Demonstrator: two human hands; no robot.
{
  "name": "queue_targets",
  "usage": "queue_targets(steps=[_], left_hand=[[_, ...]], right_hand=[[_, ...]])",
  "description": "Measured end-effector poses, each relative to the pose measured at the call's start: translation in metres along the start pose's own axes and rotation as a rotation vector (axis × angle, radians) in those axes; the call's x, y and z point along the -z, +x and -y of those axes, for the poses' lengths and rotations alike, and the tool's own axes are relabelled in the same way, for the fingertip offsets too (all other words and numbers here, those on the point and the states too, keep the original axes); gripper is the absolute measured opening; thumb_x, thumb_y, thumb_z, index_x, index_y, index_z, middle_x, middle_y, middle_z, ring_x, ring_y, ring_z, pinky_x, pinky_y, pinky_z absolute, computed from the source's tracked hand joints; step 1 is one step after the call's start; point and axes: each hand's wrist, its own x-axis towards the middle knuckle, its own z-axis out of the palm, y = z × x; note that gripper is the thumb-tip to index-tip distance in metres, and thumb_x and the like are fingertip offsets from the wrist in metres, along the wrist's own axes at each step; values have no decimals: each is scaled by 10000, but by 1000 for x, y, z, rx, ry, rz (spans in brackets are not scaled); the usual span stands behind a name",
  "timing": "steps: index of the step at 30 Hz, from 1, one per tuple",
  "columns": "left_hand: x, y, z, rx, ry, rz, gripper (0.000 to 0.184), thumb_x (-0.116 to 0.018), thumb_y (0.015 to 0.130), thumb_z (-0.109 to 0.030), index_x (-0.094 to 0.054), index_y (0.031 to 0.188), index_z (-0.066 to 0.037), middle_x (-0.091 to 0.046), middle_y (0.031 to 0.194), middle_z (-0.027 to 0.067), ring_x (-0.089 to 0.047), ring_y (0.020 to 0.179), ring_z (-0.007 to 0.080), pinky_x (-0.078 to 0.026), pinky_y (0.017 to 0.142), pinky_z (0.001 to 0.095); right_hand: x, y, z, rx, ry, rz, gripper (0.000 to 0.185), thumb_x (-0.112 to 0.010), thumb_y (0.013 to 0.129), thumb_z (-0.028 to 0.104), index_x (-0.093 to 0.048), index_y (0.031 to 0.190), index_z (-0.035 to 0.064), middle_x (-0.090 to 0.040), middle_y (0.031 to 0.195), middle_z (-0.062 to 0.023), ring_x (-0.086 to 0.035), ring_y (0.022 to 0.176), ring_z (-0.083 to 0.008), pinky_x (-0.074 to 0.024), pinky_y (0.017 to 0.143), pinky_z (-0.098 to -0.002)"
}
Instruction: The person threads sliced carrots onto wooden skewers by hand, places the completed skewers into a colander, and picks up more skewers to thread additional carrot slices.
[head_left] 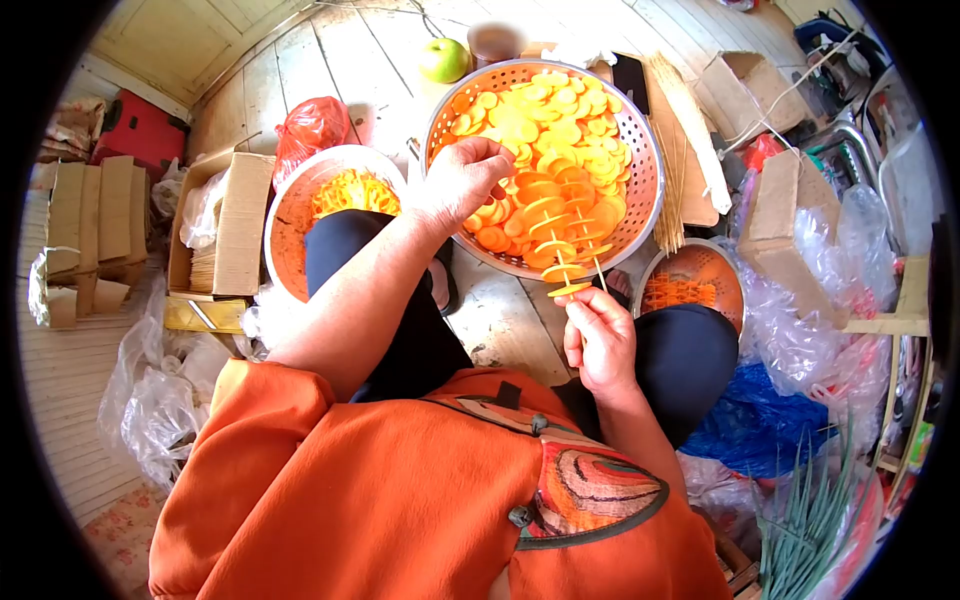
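A large metal colander (645, 160) holding a heap of thin round carrot slices (545, 110) stands in front of me. My right hand (603, 340) is closed on the near ends of two thin skewers (599, 270). Spaced carrot slices (550, 228) are threaded along them, slanting up over the colander's near side. Above the colander's left part, my left hand (462, 183) is closed with its fingertips pinched together near the heap. Whatever lies between those fingertips, if anything, is too small to make out.
A bowl of orange pieces (350, 195) stands left, beside a red plastic bag (312, 130). At right are a smaller colander (735, 285) with carrot pieces and bundled skewers (670, 160). A green apple (444, 61), cardboard boxes (245, 225), plastic bags (785, 300) and green onions (805, 520) lie around.
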Motion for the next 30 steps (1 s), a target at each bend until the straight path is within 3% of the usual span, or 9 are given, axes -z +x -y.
queue_targets(steps=[3,9,11,15,20,24,28,30], left_hand=[[-2,0,-1,-5,48,-11,179,-611,812,-193,-610,921,-50,-617,764,13,-578,617,85,-476,585,225],[-11,2,5,-17,136,1,199,-626,789,-160,-611,913,-5,-626,750,54,-604,592,117,-503,589,256],[-15,2,10,35,174,108,175,-626,816,-138,-597,943,-21,-612,754,24,-577,581,81,-490,562,225],[-27,-2,21,50,230,251,300,-628,800,-121,-539,1062,-6,-616,749,51,-590,576,107,-491,547,245],[-34,-1,29,-16,410,344,368,-624,782,-131,-514,1104,10,-632,760,76,-592,580,123,-490,552,255],[-35,-1,25,26,428,367,440,-646,764,-168,-510,1142,11,-634,774,86,-592,578,131,-493,546,252],[-41,-6,22,172,277,424,492,-660,735,-204,-540,1158,17,-652,741,114,-637,602,180,-514,601,280],[-44,-6,25,181,253,430,488,-657,740,-189,-535,1162,22,-647,725,105,-622,562,159,-504,568,270]], right_hand=[[3,3,11,50,-20,-75,147,-514,903,106,-592,926,-16,-482,543,-10,-390,377,-61,-302,354,-193],[16,31,40,162,-283,-320,142,-578,890,133,-612,961,14,-535,610,-8,-448,451,-42,-351,405,-185],[23,46,34,230,-336,-347,141,-574,892,125,-613,962,9,-536,615,2,-446,468,-37,-353,417,-187],[34,60,16,158,-517,-396,125,-597,863,117,-634,919,11,-574,616,0,-509,513,-62,-414,467,-232],[37,58,10,106,-631,-389,159,-610,851,142,-629,934,8,-577,624,-8,-516,480,-75,-415,455,-230],[29,49,12,-64,-481,-366,213,-623,848,168,-597,993,13,-569,643,-30,-511,426,-77,-404,391,-217],[24,46,9,-98,-421,-333,206,-606,863,172,-575,993,15,-572,653,-35,-512,421,-83,-384,357,-212],[23,46,10,-87,-413,-316,135,-567,887,155,-563,950,35,-565,655,-37,-497,419,-83,-371,363,-196]])
